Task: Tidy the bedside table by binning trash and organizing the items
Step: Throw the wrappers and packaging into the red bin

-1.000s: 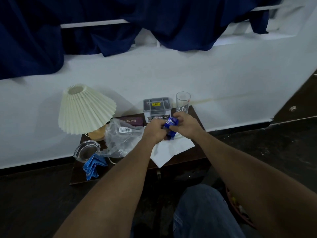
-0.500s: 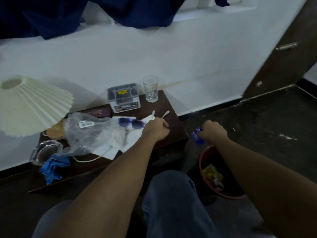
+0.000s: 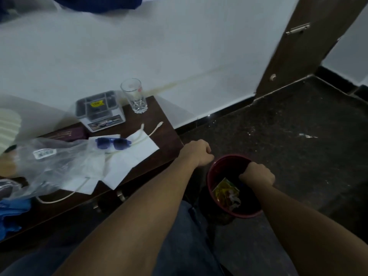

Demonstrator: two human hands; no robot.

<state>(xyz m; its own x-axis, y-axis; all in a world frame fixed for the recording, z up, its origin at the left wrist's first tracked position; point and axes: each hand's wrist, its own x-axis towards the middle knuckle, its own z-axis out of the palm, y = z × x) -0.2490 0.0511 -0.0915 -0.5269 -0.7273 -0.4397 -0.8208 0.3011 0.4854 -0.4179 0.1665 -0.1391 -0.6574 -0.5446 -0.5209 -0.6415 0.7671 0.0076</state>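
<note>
Bin (image 3: 209,179) lies under the right hand (image 3: 256,174), whose fingers are curled; I cannot tell if they hold anything. Left hand (image 3: 199,154) is fisted at the bin's ten o'clock.

We note a smooth wood table (image 3: 163,124), clear glass tumbler (image 3: 135,96), crinkled transparent plastic bag (image 3: 59,164), matt paper sheets (image 3: 127,162), glossy red plastic bin (image 3: 229,156), rough speckled floor (image 3: 298,136).

Colour key. The bedside table (image 3: 157,118) is dark brown. The sunglasses (image 3: 113,143) are blue with darker blue lenses. The paper sheets (image 3: 127,162) are white and the cable (image 3: 139,137) is cream. The plastic bag (image 3: 59,172) is translucent, with a white barcode label (image 3: 43,153). The organiser (image 3: 83,114) is grey, with a yellow sticker (image 3: 97,104). The glass (image 3: 134,94) is clear with a red mark. The cloth (image 3: 12,214) is bright blue. The lampshade (image 3: 9,126) is cream and pleated. The bin (image 3: 211,176) is dark red and the wrapper (image 3: 225,189) is yellow. The floor (image 3: 288,136) is black with white speckles.
</note>
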